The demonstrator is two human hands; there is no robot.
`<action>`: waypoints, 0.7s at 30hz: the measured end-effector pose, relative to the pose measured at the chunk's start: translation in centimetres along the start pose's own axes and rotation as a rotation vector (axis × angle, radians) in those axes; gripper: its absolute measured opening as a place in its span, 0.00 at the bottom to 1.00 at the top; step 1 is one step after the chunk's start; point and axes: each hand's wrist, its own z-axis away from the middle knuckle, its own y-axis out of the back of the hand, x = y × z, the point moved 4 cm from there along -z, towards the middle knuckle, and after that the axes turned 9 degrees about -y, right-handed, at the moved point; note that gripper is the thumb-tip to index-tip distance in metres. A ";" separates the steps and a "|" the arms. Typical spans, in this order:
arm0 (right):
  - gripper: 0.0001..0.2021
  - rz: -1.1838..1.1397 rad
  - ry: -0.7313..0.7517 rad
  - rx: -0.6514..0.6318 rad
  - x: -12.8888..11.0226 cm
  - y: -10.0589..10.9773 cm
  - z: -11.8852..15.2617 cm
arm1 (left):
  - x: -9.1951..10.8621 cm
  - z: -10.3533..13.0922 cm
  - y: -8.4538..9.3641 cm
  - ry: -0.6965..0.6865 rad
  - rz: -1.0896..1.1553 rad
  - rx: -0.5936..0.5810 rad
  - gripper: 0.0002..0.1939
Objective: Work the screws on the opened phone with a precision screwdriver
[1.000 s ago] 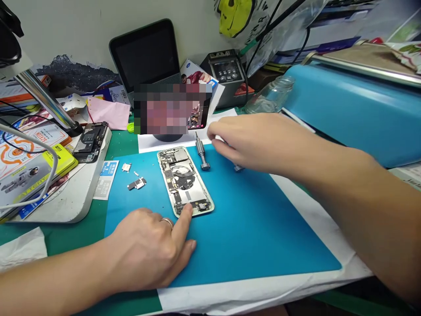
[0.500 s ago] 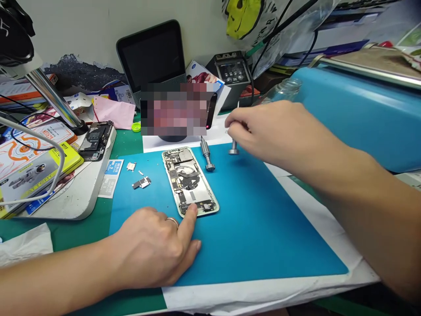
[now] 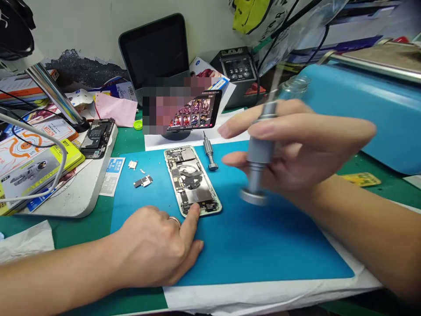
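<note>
An opened phone body (image 3: 205, 188) with bare inner parts lies on the blue mat (image 3: 230, 254). The index fingertip of my left hand (image 3: 158, 245) rests on its lower end; the thumb is stretched out on the mat and the other fingers are curled. Raised above the mat on the right, my right hand (image 3: 296, 145) holds a grey screwdriver (image 3: 261, 151), its tip pointing up and its round cap down. A second screwdriver (image 3: 208, 152) lies beside the phone body. Small metal parts (image 3: 143, 181) sit to the left.
Behind the mat, a lit phone (image 3: 197, 112) stands before a dark screen (image 3: 158, 50). At left are a lamp pole (image 3: 55, 96), another opened phone (image 3: 98, 138) and a yellow box (image 3: 42, 175). A glass jar (image 3: 296, 86) and a blue case (image 3: 362, 118) are at right.
My right hand has come closer to the camera with the screwdriver, lifting it higher off the mat and turning. My left hand stays on the phone body. The view has shifted slightly.
</note>
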 end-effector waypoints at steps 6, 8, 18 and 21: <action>0.10 0.094 0.045 -0.143 -1.1 -1.5 0.8 | 0.0 0.0 0.1 0.001 0.017 0.016 0.26; 0.06 0.057 0.010 -0.208 -1.5 -2.1 0.9 | 0.0 0.0 0.2 -0.001 0.034 0.024 0.26; 0.06 -0.288 -0.287 -0.485 -2.4 -3.9 1.8 | 0.2 0.0 1.1 -0.080 0.096 0.226 0.20; 0.08 -0.277 -0.227 -0.499 -2.4 -4.1 2.0 | 0.8 0.0 1.9 -0.219 0.112 0.337 0.16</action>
